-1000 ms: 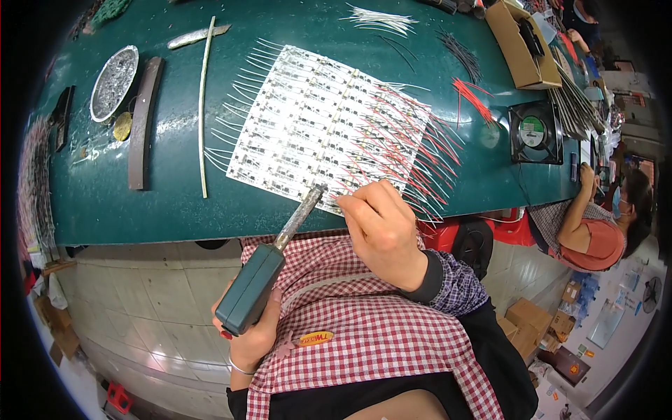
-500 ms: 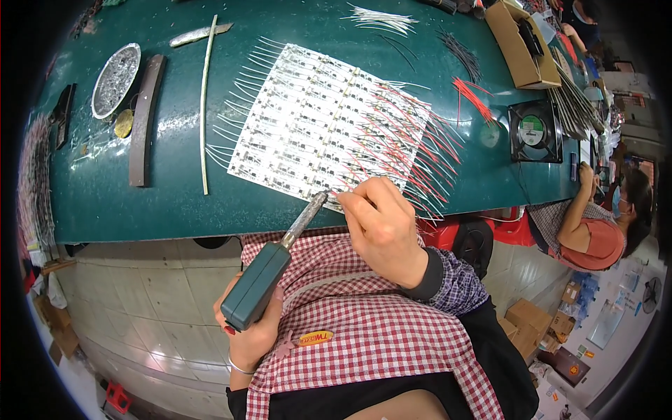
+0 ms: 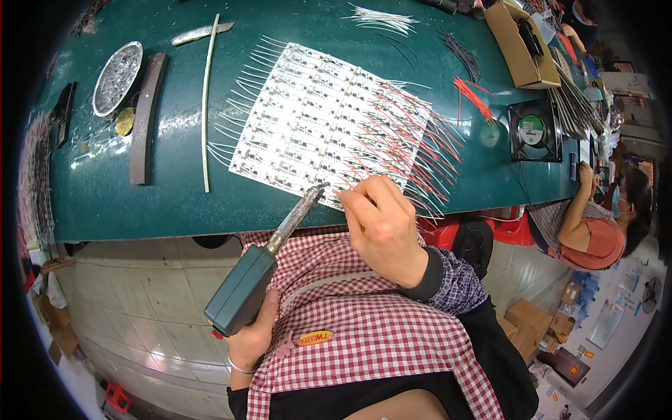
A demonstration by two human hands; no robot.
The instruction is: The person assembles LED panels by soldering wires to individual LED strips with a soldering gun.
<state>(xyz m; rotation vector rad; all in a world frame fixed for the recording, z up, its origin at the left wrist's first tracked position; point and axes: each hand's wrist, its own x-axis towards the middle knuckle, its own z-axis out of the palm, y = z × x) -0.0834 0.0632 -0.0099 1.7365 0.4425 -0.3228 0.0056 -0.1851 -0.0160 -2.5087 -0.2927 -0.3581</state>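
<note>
My left hand is wrapped round the dark green handle of a gun-shaped soldering iron. The iron's tip is over the near edge of a white circuit board panel, apparently at its surface. Close to that tip, my right hand pinches thumb and forefinger together at the panel's edge; whatever is between them is too small to make out. Thin white wires stick out along the panel's left side. Red and white wires fan out over its right part.
On the green table lie a dark bar, an oval dish, a yellow round piece and a pale stick. Loose red wires, a fan and a cardboard box are rightward. A person sits at right.
The soldering iron's tip has shifted slightly left and away from me along the panel, and its handle has swung left and down with my left hand. My right hand has barely moved.
</note>
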